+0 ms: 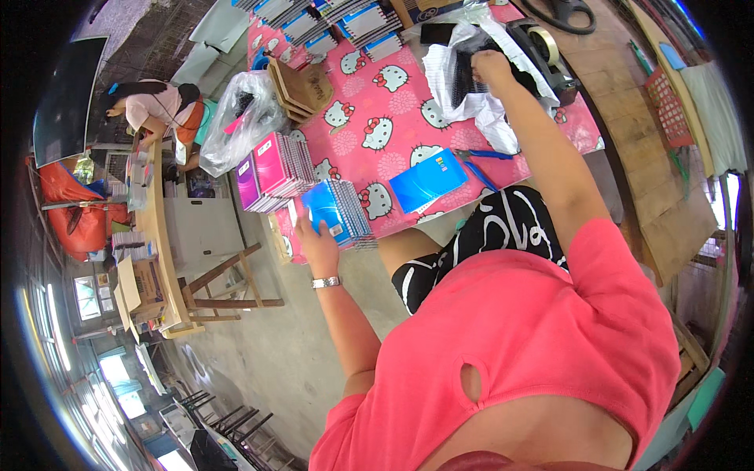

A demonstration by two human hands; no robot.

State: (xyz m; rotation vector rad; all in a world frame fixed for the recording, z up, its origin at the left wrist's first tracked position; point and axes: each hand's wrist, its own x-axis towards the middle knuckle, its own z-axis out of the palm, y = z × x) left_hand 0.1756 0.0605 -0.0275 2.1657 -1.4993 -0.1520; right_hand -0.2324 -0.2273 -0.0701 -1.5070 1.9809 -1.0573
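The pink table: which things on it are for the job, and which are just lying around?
Seem part of the job:
- blue notebook stack, at the left hand
- crumpled white wrapping, by the right hand

Probably just lying about, touched by neither hand:
- tape dispenser
- brown holder

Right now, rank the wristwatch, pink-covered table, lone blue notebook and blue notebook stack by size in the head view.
1. Pink-covered table
2. Lone blue notebook and blue notebook stack: they look too alike to rank
3. Wristwatch
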